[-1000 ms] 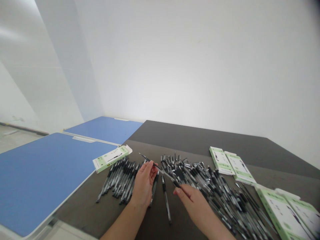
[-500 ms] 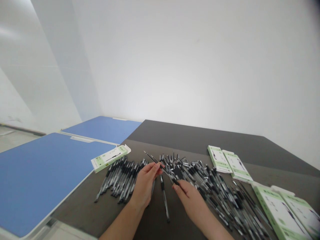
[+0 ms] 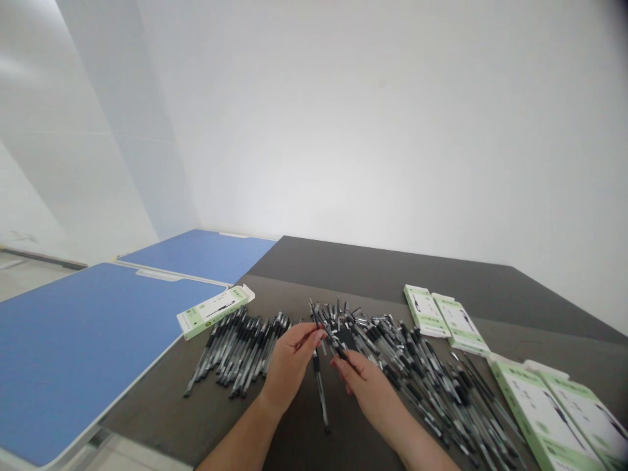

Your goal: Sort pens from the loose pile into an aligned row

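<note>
In front of me, my left hand [image 3: 294, 360] is closed in a pinch on a thin dark pen refill [image 3: 314, 313], whose upper end sticks up past the fingers. Lower and to the right, my right hand [image 3: 363, 383] grips a clear-and-black pen [image 3: 335, 343], tilted up toward the left fingers. Refill and pen run nearly in line; whether one sits inside the other I cannot tell. Below the hands a single pen [image 3: 320, 392] lies on the dark table. A row of pens [image 3: 240, 353] rests by my left hand, and a jumbled pile of pens [image 3: 422, 366] beside my right.
A green-and-white pen box [image 3: 213, 313] lies at the table's left edge. More such boxes are on the right, a far pair [image 3: 441, 317] and a near pair [image 3: 554, 412]. Thin dark rods [image 3: 483, 386] lie near them. Blue-topped tables [image 3: 98, 340] adjoin the dark table [image 3: 373, 261].
The refill's free end has swung right and stands steeper, with less of it showing above my left fingers. Both hands have drawn slightly closer together.
</note>
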A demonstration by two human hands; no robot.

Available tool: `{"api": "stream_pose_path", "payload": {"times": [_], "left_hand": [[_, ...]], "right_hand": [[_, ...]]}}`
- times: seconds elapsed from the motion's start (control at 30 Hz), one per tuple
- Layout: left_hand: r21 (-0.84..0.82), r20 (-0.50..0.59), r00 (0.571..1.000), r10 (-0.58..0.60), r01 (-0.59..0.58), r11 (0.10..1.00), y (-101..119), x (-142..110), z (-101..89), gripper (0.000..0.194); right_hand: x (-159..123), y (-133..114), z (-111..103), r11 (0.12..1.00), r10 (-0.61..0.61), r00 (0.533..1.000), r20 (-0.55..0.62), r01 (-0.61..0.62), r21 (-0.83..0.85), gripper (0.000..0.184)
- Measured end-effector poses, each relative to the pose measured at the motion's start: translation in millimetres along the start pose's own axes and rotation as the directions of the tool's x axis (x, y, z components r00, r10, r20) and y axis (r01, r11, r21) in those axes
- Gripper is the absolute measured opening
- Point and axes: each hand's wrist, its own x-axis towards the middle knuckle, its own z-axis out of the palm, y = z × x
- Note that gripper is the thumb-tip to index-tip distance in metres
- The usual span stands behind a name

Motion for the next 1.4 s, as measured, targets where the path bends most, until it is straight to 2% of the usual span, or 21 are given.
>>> {"api": "stream_pose_path", "payload": {"times": [0.07, 0.23, 0.33, 0.43, 0.5, 0.57, 0.7, 0.87, 0.93, 0.97, 1.03, 1.13, 1.23, 1.3, 1.4], "left_hand": [[0.042, 0.021, 1.0, 0.014, -0.015, 0.999, -1, -1, 0.1, 0.019], [0.169, -0.021, 1.0, -0.003, 0.006, 0.986, -12, 4, -0.6, 0.025], [0.296, 0.038, 0.998, -0.047, 0.034, 0.955, -22, 10, 6.2, 0.032], [0.502, 0.198, 0.973, -0.114, -0.001, 0.865, -32, 12, 20.6, 0.041], [0.644, 0.317, 0.937, -0.144, -0.101, 0.759, -36, 11, 32.0, 0.041], [0.72, 0.385, 0.91, -0.153, -0.193, 0.666, -38, 11, 42.0, 0.038], [0.76, 0.397, 0.91, -0.117, -0.254, 0.598, -37, 15, 50.2, 0.032], [0.816, 0.349, 0.937, -0.032, -0.287, 0.502, -31, 33, 34.4, 0.026], [0.826, 0.37, 0.929, -0.006, -0.327, 0.459, -29, 40, 27.7, 0.024], [0.821, 0.406, 0.914, 0.002, -0.365, 0.44, -29, 43, 25.9, 0.022], [0.782, 0.513, 0.858, 0.009, -0.472, 0.406, -29, 49, 26.2, 0.019], [0.682, 0.683, 0.73, 0.002, -0.639, 0.355, -31, 55, 32.9, 0.015], [0.596, 0.788, 0.616, -0.024, -0.752, 0.282, -34, 61, 39.4, 0.012], [0.561, 0.822, 0.568, -0.041, -0.795, 0.23, -36, 65, 41.4, 0.01], [0.539, 0.841, 0.538, -0.057, -0.826, 0.164, -40, 69, 41.4, 0.009]], "right_hand": [[-1, -2, 0, 0.994, 0.01, 1.0, -0.022, -0.007, 0.112, 0.03], [-2, -6, -8, 0.942, 0.014, 0.986, -0.165, 0.042, 0.332, 0.034], [1, -5, -15, 0.911, 0.051, 0.962, -0.27, 0.066, 0.406, 0.036], [5, -1, -20, 0.882, 0.095, 0.935, -0.341, 0.08, 0.464, 0.035], [7, 2, -23, 0.87, 0.106, 0.927, -0.36, 0.089, 0.485, 0.035], [8, 3, -23, 0.865, 0.106, 0.925, -0.366, 0.095, 0.493, 0.035], [11, 3, -24, 0.862, 0.104, 0.923, -0.37, 0.102, 0.496, 0.035], [11, -2, -26, 0.87, 0.095, 0.923, -0.372, 0.105, 0.482, 0.033], [10, -3, -26, 0.872, 0.092, 0.924, -0.372, 0.105, 0.477, 0.033], [10, -3, -25, 0.873, 0.09, 0.924, -0.371, 0.107, 0.477, 0.033], [10, -2, -25, 0.874, 0.08, 0.928, -0.365, 0.11, 0.473, 0.033], [11, -1, -24, 0.877, 0.075, 0.928, -0.366, 0.113, 0.467, 0.034], [13, 0, -24, 0.878, 0.083, 0.925, -0.372, 0.109, 0.467, 0.035], [13, 1, -24, 0.879, 0.085, 0.924, -0.372, 0.106, 0.465, 0.035], [14, 1, -24, 0.879, 0.084, 0.926, -0.368, 0.105, 0.465, 0.034]]}}
